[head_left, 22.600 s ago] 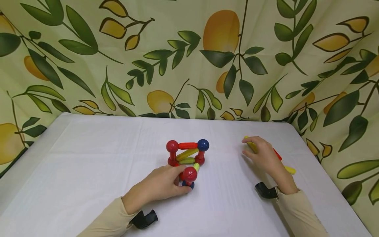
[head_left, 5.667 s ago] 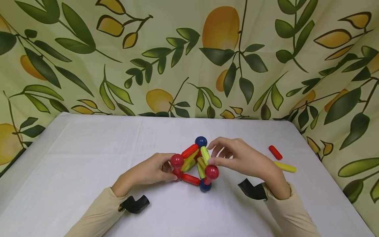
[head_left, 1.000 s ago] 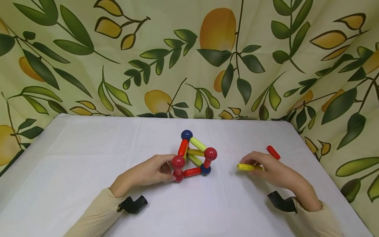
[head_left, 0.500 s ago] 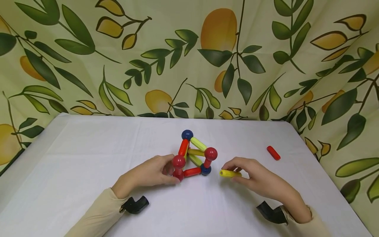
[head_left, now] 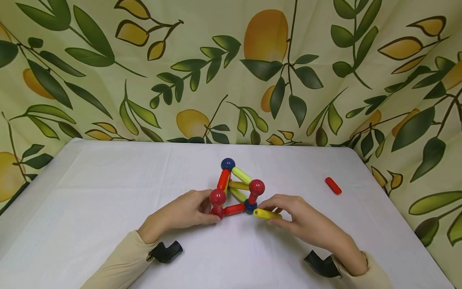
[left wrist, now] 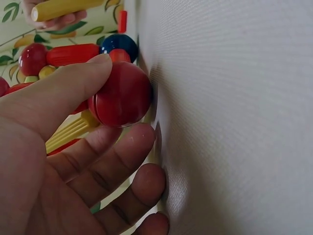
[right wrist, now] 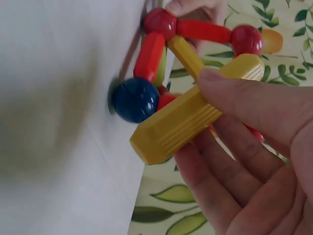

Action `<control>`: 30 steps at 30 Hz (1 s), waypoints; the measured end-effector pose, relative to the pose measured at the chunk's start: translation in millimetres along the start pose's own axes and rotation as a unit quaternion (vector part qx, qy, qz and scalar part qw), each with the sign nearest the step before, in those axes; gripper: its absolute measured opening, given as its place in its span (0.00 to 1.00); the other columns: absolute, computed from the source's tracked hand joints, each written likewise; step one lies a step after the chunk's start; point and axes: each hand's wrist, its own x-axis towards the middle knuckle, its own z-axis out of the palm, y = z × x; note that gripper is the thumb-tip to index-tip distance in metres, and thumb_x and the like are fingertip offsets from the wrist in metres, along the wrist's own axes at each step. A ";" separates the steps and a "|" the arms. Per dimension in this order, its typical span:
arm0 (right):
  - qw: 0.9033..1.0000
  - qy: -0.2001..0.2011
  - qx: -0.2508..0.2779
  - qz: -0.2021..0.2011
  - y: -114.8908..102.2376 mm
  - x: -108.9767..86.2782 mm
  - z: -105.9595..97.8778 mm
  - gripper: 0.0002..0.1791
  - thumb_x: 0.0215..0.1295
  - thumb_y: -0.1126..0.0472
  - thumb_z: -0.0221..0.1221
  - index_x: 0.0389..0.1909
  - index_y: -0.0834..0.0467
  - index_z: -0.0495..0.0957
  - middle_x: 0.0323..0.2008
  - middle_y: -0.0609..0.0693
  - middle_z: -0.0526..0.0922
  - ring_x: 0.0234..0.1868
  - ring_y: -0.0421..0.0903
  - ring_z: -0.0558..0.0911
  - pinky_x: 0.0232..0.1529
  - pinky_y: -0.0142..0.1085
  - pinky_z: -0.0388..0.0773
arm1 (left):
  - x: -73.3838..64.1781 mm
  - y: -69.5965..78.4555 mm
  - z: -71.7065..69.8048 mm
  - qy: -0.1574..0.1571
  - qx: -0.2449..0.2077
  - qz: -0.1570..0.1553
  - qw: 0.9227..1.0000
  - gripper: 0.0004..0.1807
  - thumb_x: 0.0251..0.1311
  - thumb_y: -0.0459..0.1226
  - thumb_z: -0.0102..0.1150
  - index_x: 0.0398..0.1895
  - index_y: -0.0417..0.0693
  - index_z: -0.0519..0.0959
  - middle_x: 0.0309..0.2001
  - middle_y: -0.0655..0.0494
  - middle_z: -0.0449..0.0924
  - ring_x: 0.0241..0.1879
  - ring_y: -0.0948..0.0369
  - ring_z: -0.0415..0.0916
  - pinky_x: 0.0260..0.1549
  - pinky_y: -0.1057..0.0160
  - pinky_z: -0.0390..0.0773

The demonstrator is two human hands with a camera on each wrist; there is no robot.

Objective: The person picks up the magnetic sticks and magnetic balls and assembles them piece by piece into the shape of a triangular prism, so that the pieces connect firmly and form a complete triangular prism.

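A frame of red, yellow and lime rods joined by red and blue balls stands on the white table in the head view. My left hand (head_left: 184, 214) holds its near left corner, thumb and fingers about the lower red ball (left wrist: 122, 93). Straight above that corner sits the upper red ball (head_left: 217, 197). My right hand (head_left: 301, 214) pinches a long yellow magnetic rod (right wrist: 195, 112) between thumb and fingers. One end of this rod is close to the lower blue ball (right wrist: 136, 100) at the near right corner, overlapping its edge in the head view.
A loose red rod (head_left: 333, 186) lies on the white-covered table (head_left: 108, 180) off to the right. Behind the table hangs a leaf-and-fruit patterned curtain (head_left: 202, 24). Black camera mounts (head_left: 166, 252) stick out from both sleeves.
Over the last second, my right hand has carried the yellow rod leftward to the frame. Earlier the frame was turned, and a lime rod was placed along its top. My left hand keeps its corner.
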 end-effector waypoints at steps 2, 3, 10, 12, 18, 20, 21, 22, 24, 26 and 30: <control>1.000 -0.003 -0.001 0.000 -1.5 1.9 2.9 0.21 0.61 0.65 0.66 0.55 0.48 0.80 0.48 0.39 0.84 0.46 0.35 0.81 0.49 0.31 0.81 | -0.2 -0.2 0.0 0.001 0.000 0.002 1.000 0.23 0.54 0.46 0.72 0.51 0.52 0.77 0.23 0.63 0.74 0.25 0.66 0.72 0.25 0.68 0.71; 1.000 -0.005 -0.002 -0.001 -2.3 2.9 4.6 0.21 0.61 0.65 0.66 0.55 0.48 0.80 0.48 0.39 0.84 0.46 0.35 0.82 0.49 0.31 0.81 | -0.2 -0.4 0.0 0.001 -0.001 0.003 1.000 0.23 0.54 0.46 0.72 0.51 0.52 0.77 0.23 0.64 0.74 0.25 0.66 0.72 0.25 0.68 0.71; 1.000 -0.008 -0.015 -0.023 -8.4 10.9 16.9 0.22 0.61 0.65 0.66 0.56 0.48 0.80 0.48 0.39 0.85 0.46 0.34 0.82 0.49 0.32 0.81 | -1.1 -1.0 -0.4 0.000 -0.007 0.008 1.000 0.22 0.55 0.45 0.71 0.52 0.52 0.77 0.24 0.64 0.75 0.26 0.66 0.73 0.26 0.67 0.73; 0.999 0.001 -0.018 -0.030 -11.0 13.8 20.8 0.22 0.61 0.65 0.67 0.56 0.48 0.80 0.48 0.38 0.85 0.46 0.35 0.82 0.49 0.32 0.81 | -1.5 -1.4 -1.2 -0.003 -0.011 0.009 1.000 0.22 0.55 0.45 0.71 0.52 0.52 0.77 0.24 0.64 0.75 0.27 0.65 0.73 0.27 0.67 0.73; 0.995 0.052 -0.053 -0.067 -18.7 24.2 36.5 0.21 0.59 0.63 0.69 0.54 0.50 0.81 0.47 0.39 0.86 0.44 0.34 0.82 0.48 0.33 0.82 | -2.1 -4.4 -3.9 -0.008 -0.027 0.014 0.999 0.19 0.56 0.43 0.70 0.50 0.52 0.77 0.25 0.63 0.76 0.28 0.65 0.74 0.28 0.66 0.75; 0.991 0.072 -0.071 -0.089 -20.8 26.5 42.6 0.22 0.57 0.63 0.70 0.54 0.53 0.82 0.46 0.41 0.86 0.42 0.35 0.82 0.47 0.32 0.82 | -1.8 -5.5 -4.2 -0.009 -0.032 0.017 0.999 0.20 0.56 0.43 0.70 0.51 0.52 0.77 0.26 0.63 0.76 0.29 0.65 0.74 0.29 0.66 0.76; 0.988 0.080 -0.080 -0.101 -21.7 27.5 45.5 0.22 0.57 0.63 0.71 0.53 0.53 0.82 0.46 0.42 0.87 0.42 0.35 0.83 0.46 0.31 0.82 | -1.7 -6.0 -4.3 -0.009 -0.033 0.018 0.999 0.21 0.56 0.43 0.70 0.51 0.52 0.76 0.27 0.63 0.76 0.29 0.65 0.74 0.30 0.66 0.76; 0.986 0.088 -0.087 -0.109 -22.6 28.6 48.1 0.22 0.56 0.63 0.71 0.53 0.54 0.82 0.46 0.42 0.87 0.42 0.36 0.83 0.46 0.31 0.82 | -1.6 -6.3 -4.2 -0.007 -0.033 0.019 0.999 0.21 0.55 0.43 0.71 0.51 0.52 0.76 0.27 0.63 0.76 0.30 0.64 0.74 0.30 0.66 0.76; 0.983 0.101 -0.095 -0.118 -23.9 30.4 52.2 0.22 0.56 0.64 0.71 0.54 0.54 0.82 0.47 0.43 0.87 0.43 0.37 0.84 0.46 0.31 0.82 | -1.6 -6.6 -4.2 -0.002 -0.031 0.016 0.999 0.22 0.55 0.44 0.71 0.52 0.53 0.76 0.28 0.63 0.76 0.31 0.64 0.74 0.31 0.66 0.76; 0.982 0.111 -0.100 -0.118 -24.7 32.3 54.9 0.22 0.56 0.64 0.71 0.54 0.54 0.82 0.48 0.44 0.87 0.46 0.38 0.85 0.47 0.31 0.82 | -1.5 -6.7 -4.2 0.004 -0.027 0.014 1.000 0.24 0.55 0.46 0.71 0.53 0.54 0.75 0.29 0.64 0.76 0.31 0.64 0.74 0.31 0.66 0.76; 0.981 0.118 -0.104 -0.111 -25.6 36.1 58.3 0.22 0.56 0.64 0.71 0.53 0.54 0.82 0.48 0.44 0.87 0.48 0.39 0.86 0.48 0.33 0.82 | -1.4 -6.1 -3.7 0.008 -0.019 0.012 1.000 0.26 0.54 0.48 0.71 0.55 0.56 0.74 0.29 0.64 0.76 0.29 0.64 0.73 0.29 0.66 0.74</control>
